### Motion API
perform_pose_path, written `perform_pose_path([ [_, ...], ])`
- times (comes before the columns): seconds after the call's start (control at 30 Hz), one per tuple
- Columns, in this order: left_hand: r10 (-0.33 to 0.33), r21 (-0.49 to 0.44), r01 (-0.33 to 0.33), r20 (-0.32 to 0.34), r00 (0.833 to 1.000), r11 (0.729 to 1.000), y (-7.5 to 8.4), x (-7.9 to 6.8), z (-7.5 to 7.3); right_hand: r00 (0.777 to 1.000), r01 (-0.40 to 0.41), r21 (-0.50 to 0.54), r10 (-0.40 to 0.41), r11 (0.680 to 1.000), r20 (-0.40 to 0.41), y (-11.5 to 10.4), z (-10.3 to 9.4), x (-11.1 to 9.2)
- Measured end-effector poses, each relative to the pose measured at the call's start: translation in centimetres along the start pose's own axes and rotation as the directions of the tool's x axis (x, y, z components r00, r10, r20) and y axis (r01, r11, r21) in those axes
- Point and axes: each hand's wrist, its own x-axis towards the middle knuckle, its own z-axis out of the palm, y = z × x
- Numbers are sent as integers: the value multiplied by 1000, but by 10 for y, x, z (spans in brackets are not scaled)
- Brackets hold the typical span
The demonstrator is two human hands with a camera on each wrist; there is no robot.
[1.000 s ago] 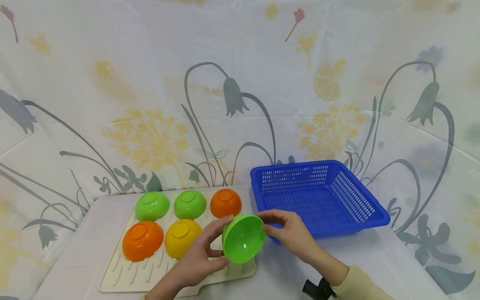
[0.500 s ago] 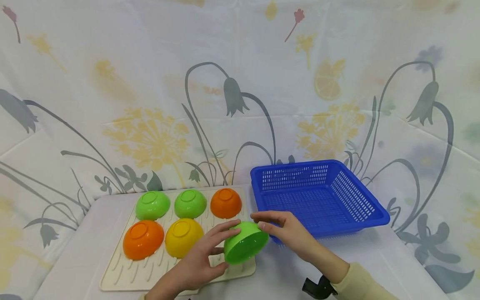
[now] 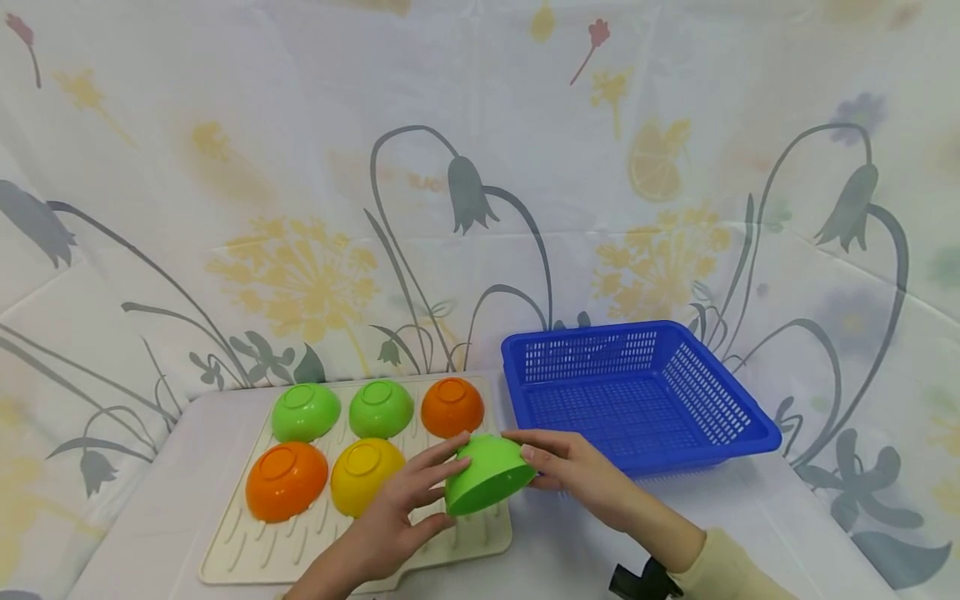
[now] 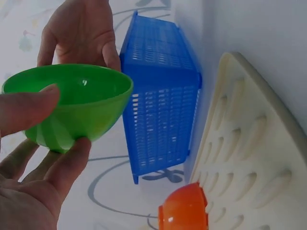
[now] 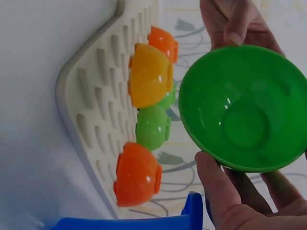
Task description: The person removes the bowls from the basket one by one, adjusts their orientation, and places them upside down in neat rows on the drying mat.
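A green bowl (image 3: 487, 475) is held tilted above the front right corner of the drying mat (image 3: 270, 562), its opening turned down and toward me in the head view. My left hand (image 3: 401, 512) grips its left side; in the left wrist view the thumb (image 4: 36, 103) lies over the rim and the fingers are under the outer wall. My right hand (image 3: 581, 475) holds the right side by the edge. On the mat sit upside-down bowls: two green (image 3: 305, 412) (image 3: 381, 408), two orange (image 3: 287, 482) (image 3: 452, 407) and a yellow bowl (image 3: 366, 477).
A blue perforated basket (image 3: 637, 458) stands right of the mat, with nothing seen inside it. A patterned curtain (image 3: 480, 275) hangs behind. A small black object (image 3: 641, 579) is at my right wrist. White cloth (image 3: 562, 558) covers the table.
The green bowl has tipped over between my hands: its inside faced me a second ago, and now mostly its outer wall shows. Both hands moved only slightly. The other bowls and the basket have stayed put.
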Motion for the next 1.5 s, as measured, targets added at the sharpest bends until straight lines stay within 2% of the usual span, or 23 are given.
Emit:
perform_pose_path([
  [0.23,-35,-134,19,-117,992,991,-8,-1,0,997,-41,155,49,987,-53,3,4,-3],
  [0.47,-105,-166,66,-234,967,984,-8,-3,0,997,-23,241,41,970,-70,6,10,-4],
  [0.6,-105,-184,58,-254,962,981,-8,-5,-1,996,-52,248,68,967,-56,5,13,-5],
  [0.7,-62,-171,19,-249,967,985,-9,-7,-3,997,-75,228,81,971,-19,4,16,-6],
  [0.8,29,-116,-59,-245,969,991,-10,-8,-6,996,-91,217,86,972,35,2,19,-7],
  [0.9,118,-66,-137,-235,965,988,-13,-9,-8,994,-96,216,82,972,75,3,23,-7],
  [0.97,140,-72,-160,-225,964,985,-15,-10,-9,994,-88,209,72,974,81,6,24,-7],
  [1.03,135,-93,-158,-219,966,983,-16,-11,-10,995,-77,196,63,978,75,9,26,-6],
  [1.13,88,-169,-126,-219,972,978,-18,-13,-10,997,-57,179,48,982,55,13,28,-5],
  [1.23,-16,-257,-45,-229,973,965,-18,-14,-10,999,-39,162,36,986,23,16,31,-5],
  [1.3,-97,-308,20,-235,967,951,-19,-14,-10,1000,-23,160,23,987,2,18,33,-6],
  [1.37,-161,-322,77,-240,957,943,-20,-14,-11,1000,-4,170,6,985,-14,19,35,-5],
  [1.5,-209,-300,136,-227,951,944,-22,-13,-11,999,24,204,-15,979,-43,23,39,-4],
])
